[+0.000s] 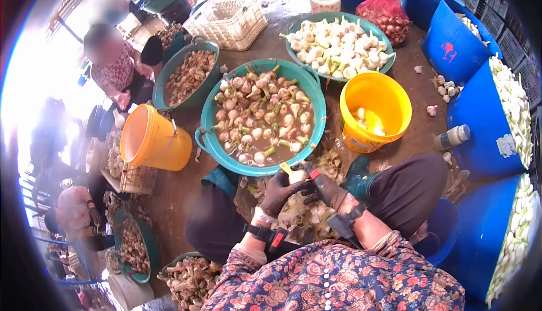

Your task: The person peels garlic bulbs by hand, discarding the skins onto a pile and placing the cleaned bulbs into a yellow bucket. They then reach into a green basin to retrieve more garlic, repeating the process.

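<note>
My left hand [278, 193], in a dark glove, is closed round a white garlic bulb [297, 176] with a short yellow-green stem. Close beside it on the right, my right hand [327, 189], also gloved, has its fingers pressed together at the bulb; a red and black piece shows at its fingertips, too small to name. Both hands are over a heap of peeled skins [307, 215] between my legs. Just beyond them stands a green tub [319, 113] of unpeeled garlic in brown water.
A yellow bucket [353, 96] stands ahead right, near a green basin [289, 51] of white garlic. An orange bucket [164, 141] is at left. Blue barrels [480, 130] line the right side. Two co-workers [110, 68] sit at left. A bottle [453, 137] lies at right.
</note>
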`<action>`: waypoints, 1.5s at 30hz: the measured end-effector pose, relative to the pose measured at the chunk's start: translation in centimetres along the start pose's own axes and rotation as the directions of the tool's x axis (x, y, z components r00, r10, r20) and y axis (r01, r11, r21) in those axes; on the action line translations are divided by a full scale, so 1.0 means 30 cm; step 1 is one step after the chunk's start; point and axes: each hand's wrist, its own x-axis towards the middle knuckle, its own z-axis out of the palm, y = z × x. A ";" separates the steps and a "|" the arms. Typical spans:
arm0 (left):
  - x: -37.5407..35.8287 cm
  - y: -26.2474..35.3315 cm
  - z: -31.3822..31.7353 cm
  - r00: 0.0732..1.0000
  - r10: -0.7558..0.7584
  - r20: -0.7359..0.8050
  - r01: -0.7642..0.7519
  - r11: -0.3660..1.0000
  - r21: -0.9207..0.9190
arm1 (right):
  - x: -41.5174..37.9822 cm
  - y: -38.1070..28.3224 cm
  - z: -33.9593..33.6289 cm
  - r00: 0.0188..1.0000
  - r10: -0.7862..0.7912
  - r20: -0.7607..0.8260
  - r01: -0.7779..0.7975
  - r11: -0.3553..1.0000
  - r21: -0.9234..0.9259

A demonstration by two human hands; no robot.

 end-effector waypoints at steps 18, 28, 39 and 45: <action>0.011 -0.109 -0.099 0.909 -0.321 -0.266 0.306 0.947 -0.097 | 0.040 0.003 -0.052 0.969 -0.170 0.180 0.223 0.916 -0.333; -0.014 -0.175 -0.163 0.943 -0.292 -0.163 0.229 0.919 -0.322 | 0.016 0.010 0.054 0.585 -0.708 0.397 0.505 -0.066 -0.861; -0.125 0.017 -0.150 0.805 -0.396 0.441 0.353 0.918 0.180 | 0.158 0.068 -0.122 0.923 0.027 -0.384 0.206 0.809 0.551; -0.083 -0.007 -0.121 0.955 -0.254 0.152 -0.011 0.483 0.875 | 0.140 0.067 -0.087 0.967 0.110 -0.229 0.042 0.820 0.571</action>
